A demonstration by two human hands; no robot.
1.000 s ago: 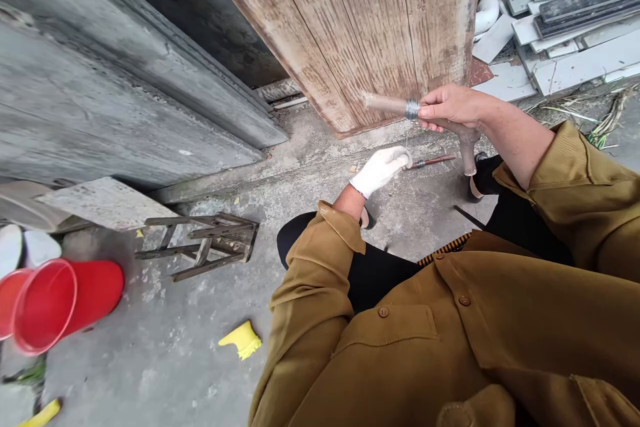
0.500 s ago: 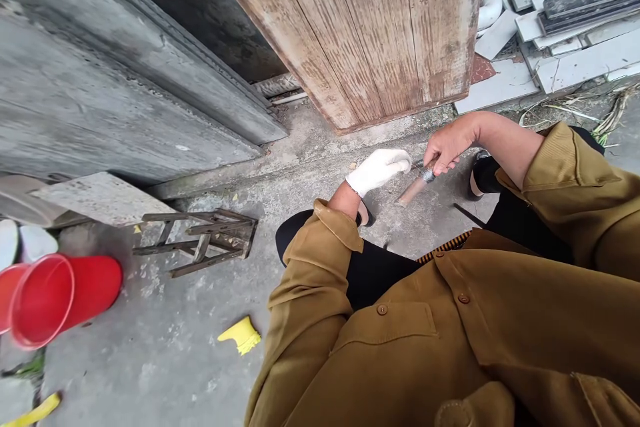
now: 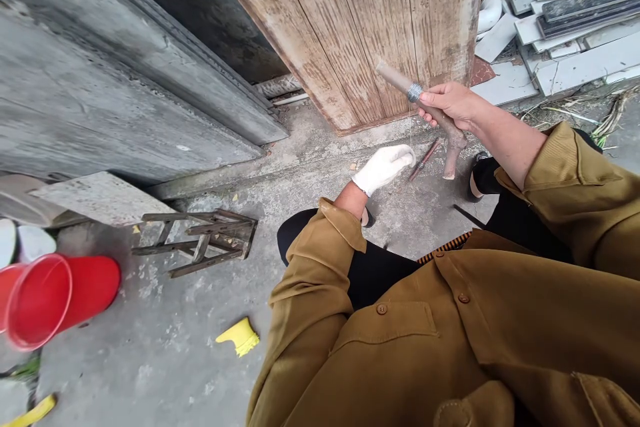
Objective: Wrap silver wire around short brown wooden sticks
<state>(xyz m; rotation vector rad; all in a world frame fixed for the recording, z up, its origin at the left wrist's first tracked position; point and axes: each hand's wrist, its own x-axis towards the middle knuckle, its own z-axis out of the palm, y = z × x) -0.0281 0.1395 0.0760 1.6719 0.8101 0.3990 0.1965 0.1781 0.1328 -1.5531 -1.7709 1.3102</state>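
Note:
My right hand [image 3: 447, 105], bare, is closed round a crooked wooden stick [image 3: 443, 121] held at a slant. Its straight, paler end points up and left in front of the door, and its bent end hangs down near my foot. Grey wire [image 3: 415, 92] is wound in a tight band round the stick beside my fingers. A thin strand [image 3: 411, 125] runs from that band down to my left hand [image 3: 384, 169], which wears a white glove and has its fingers pinched on the strand. A reddish-brown, rod-like thing [image 3: 425, 159] lies on the ground between my hands.
A weathered wooden door [image 3: 370, 33] stands ahead, with a concrete step [image 3: 300, 160] below. Boards and tiles [image 3: 575, 33] are stacked at right. On the left are a small wooden stool [image 3: 200, 240], red buckets [image 3: 90, 290] and a yellow scrap [image 3: 241, 335] on the concrete.
My right hand has swung the stick's pale end from pointing down-left to pointing up-left. The strand now stretches between the hands, and the reddish-brown thing on the ground shows.

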